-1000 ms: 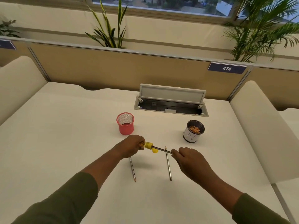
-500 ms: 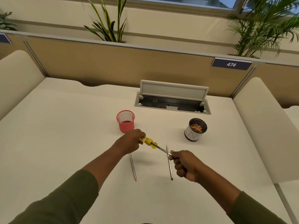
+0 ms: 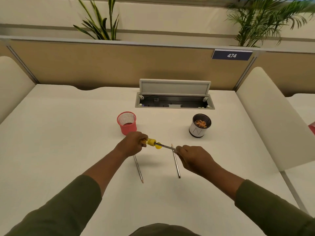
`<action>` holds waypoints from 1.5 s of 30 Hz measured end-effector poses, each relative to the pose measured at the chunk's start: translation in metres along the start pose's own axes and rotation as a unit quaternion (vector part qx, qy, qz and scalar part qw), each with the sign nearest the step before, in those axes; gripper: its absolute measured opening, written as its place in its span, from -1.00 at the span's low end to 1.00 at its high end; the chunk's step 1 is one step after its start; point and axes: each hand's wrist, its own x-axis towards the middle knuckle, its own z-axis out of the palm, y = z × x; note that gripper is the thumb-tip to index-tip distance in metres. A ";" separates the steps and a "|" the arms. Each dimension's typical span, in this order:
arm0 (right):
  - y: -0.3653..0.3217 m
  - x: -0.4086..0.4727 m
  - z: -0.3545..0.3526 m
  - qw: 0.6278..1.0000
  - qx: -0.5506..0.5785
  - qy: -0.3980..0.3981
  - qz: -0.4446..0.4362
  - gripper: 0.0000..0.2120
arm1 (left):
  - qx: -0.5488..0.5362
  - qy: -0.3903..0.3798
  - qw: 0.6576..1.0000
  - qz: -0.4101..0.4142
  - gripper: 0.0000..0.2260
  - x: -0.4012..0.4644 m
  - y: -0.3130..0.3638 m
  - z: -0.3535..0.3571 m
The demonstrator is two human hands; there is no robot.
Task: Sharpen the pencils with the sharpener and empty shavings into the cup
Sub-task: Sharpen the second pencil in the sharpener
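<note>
Left hand: your left hand (image 3: 134,143) has its fingers curled tight round the yellow sharpener (image 3: 150,142), held above the table.
Right hand: your right hand (image 3: 194,158) has its fingers pinched together on a slim grey pencil (image 3: 166,147), whose far end sits in the sharpener, at 9 o'clock from that hand.
Loose pencils: one pencil (image 3: 138,169) lies flat below your left hand; another pencil (image 3: 176,165) lies flat partly under your right hand. They lie apart, roughly side by side.
Cup: a round dark-rimmed cup (image 3: 199,126) with white sides holds orange-brown shavings, at 2 o'clock from your hands.
Holder: a pink mesh pot (image 3: 127,123) stands at 11 o'clock, just beyond your left hand.
Surface: a smooth, matt white table (image 3: 59,133).
Room: an open cable hatch (image 3: 174,94) at 12 o'clock, a tan partition (image 3: 102,63) behind it, leafy plants (image 3: 98,23) above.
</note>
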 end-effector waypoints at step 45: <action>-0.005 -0.010 -0.003 0.998 -0.055 -0.007 -0.004 -0.74 | -0.033 -0.032 0.999 0.005 -0.77 0.003 -0.004 0.002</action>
